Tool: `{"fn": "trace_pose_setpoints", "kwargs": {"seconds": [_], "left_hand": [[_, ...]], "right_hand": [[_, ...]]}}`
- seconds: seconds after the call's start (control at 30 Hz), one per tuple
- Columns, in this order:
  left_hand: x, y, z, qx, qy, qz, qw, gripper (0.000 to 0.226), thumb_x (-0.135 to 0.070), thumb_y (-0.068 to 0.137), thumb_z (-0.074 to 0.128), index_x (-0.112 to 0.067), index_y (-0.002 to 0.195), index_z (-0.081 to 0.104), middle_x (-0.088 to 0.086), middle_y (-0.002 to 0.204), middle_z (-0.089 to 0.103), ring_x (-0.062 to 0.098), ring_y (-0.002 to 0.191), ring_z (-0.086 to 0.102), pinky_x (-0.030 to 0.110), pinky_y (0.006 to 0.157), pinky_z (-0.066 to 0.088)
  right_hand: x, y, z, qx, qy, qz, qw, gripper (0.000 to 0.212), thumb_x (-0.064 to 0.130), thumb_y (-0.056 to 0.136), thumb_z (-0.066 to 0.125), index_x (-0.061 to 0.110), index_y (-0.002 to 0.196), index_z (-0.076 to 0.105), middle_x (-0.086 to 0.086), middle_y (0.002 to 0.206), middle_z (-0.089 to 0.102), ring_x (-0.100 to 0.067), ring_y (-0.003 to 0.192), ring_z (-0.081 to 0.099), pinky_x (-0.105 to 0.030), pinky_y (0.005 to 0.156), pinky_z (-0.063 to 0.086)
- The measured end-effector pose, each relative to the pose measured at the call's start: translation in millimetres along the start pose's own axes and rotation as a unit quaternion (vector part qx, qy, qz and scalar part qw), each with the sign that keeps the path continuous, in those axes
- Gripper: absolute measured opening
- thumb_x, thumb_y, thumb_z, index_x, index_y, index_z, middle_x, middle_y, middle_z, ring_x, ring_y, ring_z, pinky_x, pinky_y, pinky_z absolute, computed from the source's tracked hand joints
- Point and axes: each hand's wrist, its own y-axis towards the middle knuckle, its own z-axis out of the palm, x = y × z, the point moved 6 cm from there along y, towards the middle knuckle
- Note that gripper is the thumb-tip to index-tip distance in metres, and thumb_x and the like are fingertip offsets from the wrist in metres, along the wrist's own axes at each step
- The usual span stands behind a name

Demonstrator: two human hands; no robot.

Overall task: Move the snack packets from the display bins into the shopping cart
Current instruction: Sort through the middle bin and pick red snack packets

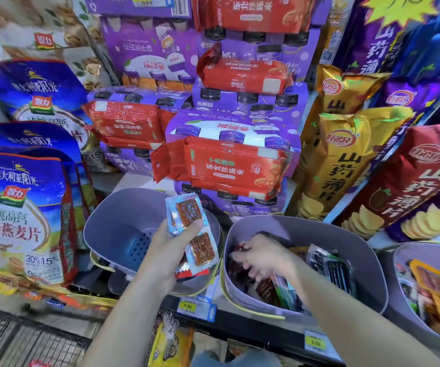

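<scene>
My left hand (170, 247) holds a bunch of small silver snack packets (188, 211) with orange-red fillings, raised over the left grey display bin (107, 223), whose blue perforated bottom shows. My right hand (262, 256) reaches down into the middle grey bin (367, 258), fingers curled among dark and red packets (327, 266); motion blur hides whether it grips one. A third bin (404, 263) at the right edge holds more packets. The black wire shopping cart (15, 340) shows at the bottom left.
Blue oatmeal bags (20, 213) stand at the left. Purple drink cartons with red rice packs (221, 168) are stacked behind the bins. Tall chip bags (343, 160) lean at the right. Yellow price tags (188, 305) line the black shelf edge.
</scene>
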Motion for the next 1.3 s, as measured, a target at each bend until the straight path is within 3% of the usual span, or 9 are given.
{"fn": "trace_pose_setpoints", "kwargs": {"seconds": [0.2,0.37,0.5,0.73,0.87,0.93,1.07,1.2,1.3], "left_hand": [[2.8,-0.8,-1.4,0.001,-0.003,-0.002,1.0,0.031,-0.031,0.091,0.082,-0.028,0.12,0.072,0.004,0.107,0.082,0.024,0.093,0.081,0.037,0.064,0.065],[3.5,-0.8,-1.7,-0.003,-0.003,-0.002,1.0,0.031,-0.032,0.09,0.083,-0.029,0.118,0.071,0.002,0.105,0.083,0.022,0.09,0.081,0.033,0.061,0.064],[1.9,-1.0,-2.9,-0.001,-0.003,0.005,1.0,0.035,-0.036,0.087,0.085,-0.031,0.119,0.07,-0.001,0.104,0.083,0.019,0.089,0.081,0.028,0.059,0.062],[0.6,-2.2,18.4,0.03,0.008,0.006,0.999,0.033,-0.031,0.089,0.083,-0.028,0.119,0.069,-0.001,0.104,0.083,0.018,0.09,0.081,0.028,0.059,0.062],[-1.0,-7.8,37.3,0.071,0.04,0.011,0.997,0.035,-0.034,0.089,0.083,-0.032,0.12,0.069,-0.005,0.112,0.081,0.013,0.099,0.079,0.033,0.074,0.062],[-0.2,-11.0,46.2,0.099,0.056,0.002,0.994,0.033,-0.037,0.089,0.082,-0.036,0.121,0.071,-0.008,0.116,0.08,0.011,0.105,0.077,0.035,0.085,0.057],[-1.3,-18.4,58.2,0.146,0.011,-0.049,0.988,0.021,-0.039,0.091,0.078,-0.041,0.111,0.08,-0.004,0.104,0.083,0.011,0.089,0.08,0.028,0.065,0.063],[-4.9,-19.9,62.5,0.165,0.015,-0.049,0.985,0.06,-0.056,0.076,0.087,-0.031,0.129,0.073,0.006,0.123,0.078,0.028,0.114,0.075,0.051,0.097,0.06],[-5.9,-17.2,59.1,0.141,0.03,-0.024,0.989,0.063,-0.047,0.072,0.087,-0.025,0.128,0.07,0.007,0.115,0.081,0.025,0.103,0.079,0.04,0.075,0.064]], "right_hand": [[12.3,15.1,13.6,-0.026,-0.189,-0.039,0.981,0.025,0.026,0.096,0.057,0.005,0.089,0.069,-0.013,0.07,0.067,-0.036,0.069,0.072,-0.039,0.058,0.059],[-2.2,10.8,4.2,-0.002,-0.025,0.013,1.0,0.02,0.013,0.101,0.05,0.012,0.083,0.059,-0.007,0.063,0.066,-0.021,0.053,0.068,-0.02,0.043,0.05],[-12.5,-14.7,-29.1,0.005,0.132,-0.044,0.99,0.008,0.001,0.105,0.043,0.001,0.103,0.051,-0.027,0.075,0.068,-0.04,0.062,0.073,-0.039,0.05,0.057],[4.1,-75.3,-83.1,0.037,0.188,-0.161,0.968,0.019,0.028,0.097,0.061,0.01,0.095,0.061,-0.01,0.074,0.074,-0.022,0.054,0.066,-0.025,0.045,0.045],[26.2,-87.1,-85.3,0.058,0.28,-0.222,0.932,0.032,0.027,0.098,0.065,-0.003,0.1,0.055,-0.035,0.086,0.054,-0.034,0.067,0.055,-0.034,0.057,0.052],[36.1,-86.1,-81.3,0.054,0.286,-0.236,0.927,0.031,0.025,0.102,0.062,-0.005,0.101,0.053,-0.029,0.09,0.054,-0.038,0.07,0.053,-0.037,0.059,0.055],[46.9,-81.5,-75.4,0.027,0.232,-0.222,0.947,0.025,0.024,0.104,0.056,0.0,0.109,0.059,-0.034,0.094,0.066,-0.048,0.076,0.069,-0.058,0.075,0.061],[55.5,-78.1,-68.0,0.025,0.233,-0.226,0.946,0.022,0.019,0.103,0.062,-0.003,0.104,0.062,-0.033,0.094,0.066,-0.048,0.073,0.071,-0.063,0.075,0.061],[61.2,-74.6,-61.1,0.042,0.231,-0.221,0.947,0.016,0.017,0.1,0.068,0.002,0.097,0.066,-0.015,0.084,0.071,-0.041,0.072,0.073,-0.058,0.071,0.063]]}}
